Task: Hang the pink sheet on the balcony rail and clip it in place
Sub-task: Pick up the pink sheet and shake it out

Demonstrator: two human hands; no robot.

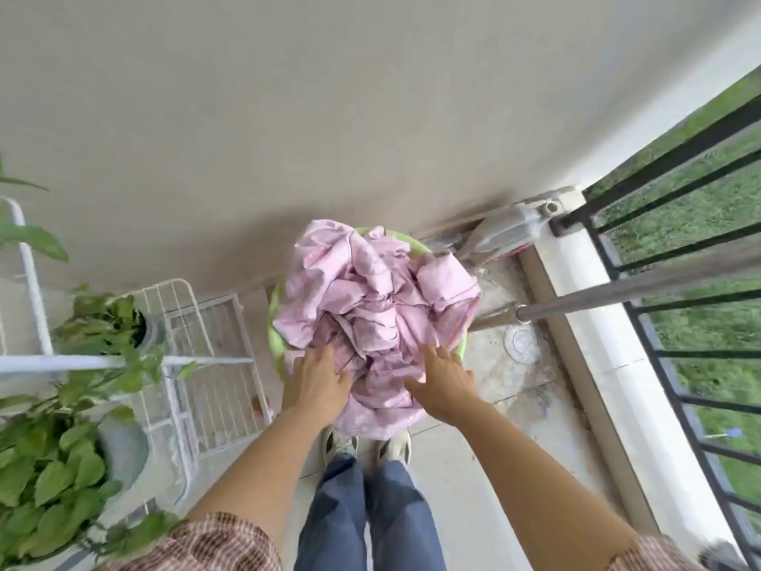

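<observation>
The pink sheet point(370, 298) lies crumpled in a heap that fills a light green basin point(275, 335) on the balcony floor, just ahead of my feet. My left hand point(317, 379) rests on the near left part of the heap, fingers reaching into the folds. My right hand point(442, 379) lies on the near right part with its fingers spread and straight. The black balcony rail point(667, 158) runs along the right side, above a white ledge point(609, 348). No clips are in view.
A grey pole point(642, 300) juts inward from the rail at the right. A white wire rack point(197, 356) and potted green plants point(53, 459) stand at the left. A beige wall rises behind the basin.
</observation>
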